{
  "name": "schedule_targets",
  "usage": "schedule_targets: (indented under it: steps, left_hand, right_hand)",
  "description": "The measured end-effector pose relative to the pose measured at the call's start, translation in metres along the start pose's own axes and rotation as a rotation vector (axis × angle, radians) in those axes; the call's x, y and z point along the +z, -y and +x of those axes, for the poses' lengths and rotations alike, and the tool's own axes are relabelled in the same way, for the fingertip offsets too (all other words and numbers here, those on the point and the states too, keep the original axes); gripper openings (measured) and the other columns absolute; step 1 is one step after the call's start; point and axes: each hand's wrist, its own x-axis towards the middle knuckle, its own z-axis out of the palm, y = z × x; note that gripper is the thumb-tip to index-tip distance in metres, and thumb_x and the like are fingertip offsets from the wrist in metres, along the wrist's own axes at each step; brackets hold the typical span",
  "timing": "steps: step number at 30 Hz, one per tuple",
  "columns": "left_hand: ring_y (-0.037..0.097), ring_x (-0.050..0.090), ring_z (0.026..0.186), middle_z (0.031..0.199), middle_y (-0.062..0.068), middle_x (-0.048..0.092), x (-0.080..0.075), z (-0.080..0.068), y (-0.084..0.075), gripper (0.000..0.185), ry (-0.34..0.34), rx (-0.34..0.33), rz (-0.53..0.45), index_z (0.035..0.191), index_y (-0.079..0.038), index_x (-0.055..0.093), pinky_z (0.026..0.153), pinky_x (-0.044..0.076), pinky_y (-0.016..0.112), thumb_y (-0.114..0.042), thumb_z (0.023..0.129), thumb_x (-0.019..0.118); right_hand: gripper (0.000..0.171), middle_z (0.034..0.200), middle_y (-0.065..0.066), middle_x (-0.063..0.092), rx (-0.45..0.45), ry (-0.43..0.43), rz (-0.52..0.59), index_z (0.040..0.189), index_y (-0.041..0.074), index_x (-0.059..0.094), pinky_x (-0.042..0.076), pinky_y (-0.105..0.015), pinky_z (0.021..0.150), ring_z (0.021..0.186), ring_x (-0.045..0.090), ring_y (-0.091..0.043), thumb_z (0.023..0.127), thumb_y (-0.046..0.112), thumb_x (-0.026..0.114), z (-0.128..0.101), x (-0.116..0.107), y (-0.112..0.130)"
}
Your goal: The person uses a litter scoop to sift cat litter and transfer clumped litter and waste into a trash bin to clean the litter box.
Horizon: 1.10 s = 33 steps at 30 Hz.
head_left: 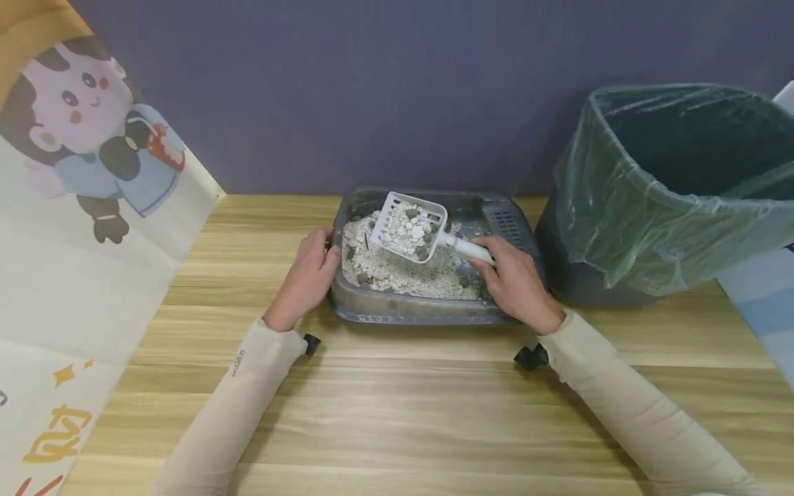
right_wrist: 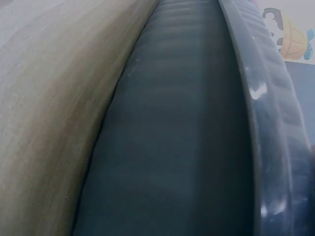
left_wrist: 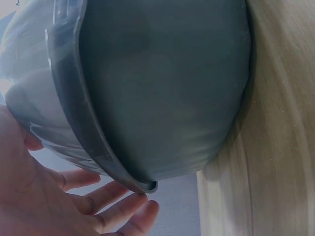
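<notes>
Right now your right hand (head_left: 515,282) holds the white handle of the scoop (head_left: 412,227), fingers curled round it, and the scoop sits above the grey litter tray (head_left: 422,311), tipped a little, with pale litter and a few dark lumps lying in it. You hold it over the tray, most likely so the loose bits that drop through its slots land back in the tray and not on the table (head_left: 397,413). Your left hand (head_left: 307,279) rests against the left end of the tray; the left wrist view shows the fingers (left_wrist: 118,204) spread and nearly straight under the rim, not wrapped round it. It looks like that hand keeps the tray from sliding while you dig. The tray stands near the far edge of the table, about in the middle, close to the purple wall (head_left: 372,83). The bin (head_left: 626,227) with the green bag stands just beside the right end of the tray, near enough that a full scoop needs only a short trip. A cloth with a cartoon child (head_left: 93,138) hangs along the left edge. The right wrist view shows only the tray's dark side and the table.
</notes>
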Motion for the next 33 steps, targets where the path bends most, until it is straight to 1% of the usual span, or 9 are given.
schedule_targets:
  steps: [7,9,14,20,23,26,30,33]
  left_hand:
    - [0.033,0.039,0.115,0.126,0.021,0.046,0.0029,-0.0001,0.0038,0.045,0.005,-0.001,-0.006,0.135,0.005,0.04,0.097,0.035,0.05,-0.023,0.1,0.036]
    - [0.033,0.039,0.115,0.126,0.021,0.046,0.003,-0.0002,0.0044,0.045,0.002,0.002,-0.007,0.134,0.005,0.04,0.097,0.035,0.05,-0.023,0.1,0.035]
    - [0.032,0.039,0.114,0.127,0.021,0.046,0.0021,-0.0005,0.0038,0.045,-0.002,0.009,-0.008,0.134,0.005,0.041,0.097,0.035,0.05,-0.023,0.1,0.035]
    - [0.033,0.039,0.116,0.128,0.022,0.045,0.0011,-0.0003,0.0018,0.045,-0.002,0.008,-0.005,0.134,0.006,0.04,0.099,0.034,0.05,-0.023,0.1,0.035]
    - [0.033,0.039,0.117,0.127,0.022,0.045,0.0009,0.0001,0.0013,0.045,-0.003,0.011,-0.002,0.134,0.006,0.04,0.099,0.034,0.05,-0.022,0.1,0.035]
    - [0.033,0.038,0.117,0.126,0.022,0.045,0.0009,-0.0002,0.0012,0.044,-0.003,0.01,0.003,0.134,0.006,0.04,0.099,0.034,0.049,-0.022,0.1,0.035]
    - [0.033,0.038,0.117,0.126,0.021,0.045,0.0009,0.0,0.002,0.044,0.0,0.006,0.007,0.134,0.006,0.04,0.099,0.034,0.049,-0.022,0.1,0.035]
    - [0.033,0.038,0.117,0.126,0.022,0.045,0.0009,0.0001,0.002,0.045,0.0,0.006,0.008,0.134,0.006,0.04,0.099,0.034,0.049,-0.022,0.1,0.035]
  right_hand:
    - [0.036,0.094,-0.008,0.057,0.035,-0.059,-0.002,0.127,0.002,0.054,0.036,-0.032,0.045,0.054,0.041,-0.015,0.094,0.015,0.059,-0.0028,0.0017,-0.0002]
    - [0.036,0.096,-0.009,0.057,0.036,-0.079,-0.004,0.127,0.003,0.054,0.035,-0.032,0.045,0.054,0.041,-0.015,0.093,0.015,0.06,-0.0027,0.0019,-0.0001]
    - [0.035,0.098,-0.008,0.058,0.042,-0.119,-0.006,0.126,0.006,0.055,0.034,-0.033,0.047,0.056,0.041,-0.016,0.093,0.015,0.061,-0.0019,0.0019,-0.0001]
    - [0.035,0.1,-0.009,0.058,0.048,-0.14,0.001,0.126,0.008,0.056,0.034,-0.034,0.052,0.06,0.043,-0.018,0.092,0.015,0.062,-0.002,0.0012,-0.0009]
    - [0.036,0.095,-0.009,0.058,0.043,-0.126,0.013,0.126,0.007,0.056,0.034,-0.034,0.052,0.06,0.042,-0.019,0.093,0.016,0.062,-0.0024,0.0006,-0.0016]
    - [0.036,0.084,-0.006,0.056,0.035,-0.09,0.031,0.127,0.006,0.057,0.034,-0.033,0.049,0.054,0.04,-0.017,0.094,0.02,0.059,-0.003,-0.0003,-0.0018]
    - [0.037,0.069,-0.001,0.048,0.028,-0.037,0.049,0.127,0.007,0.058,0.033,-0.03,0.043,0.047,0.037,-0.014,0.097,0.028,0.054,-0.0034,-0.0015,-0.0021]
    - [0.036,0.063,0.001,0.045,0.023,-0.012,0.065,0.125,0.009,0.06,0.031,-0.029,0.04,0.043,0.034,-0.013,0.098,0.031,0.052,-0.0038,-0.0019,-0.0028]
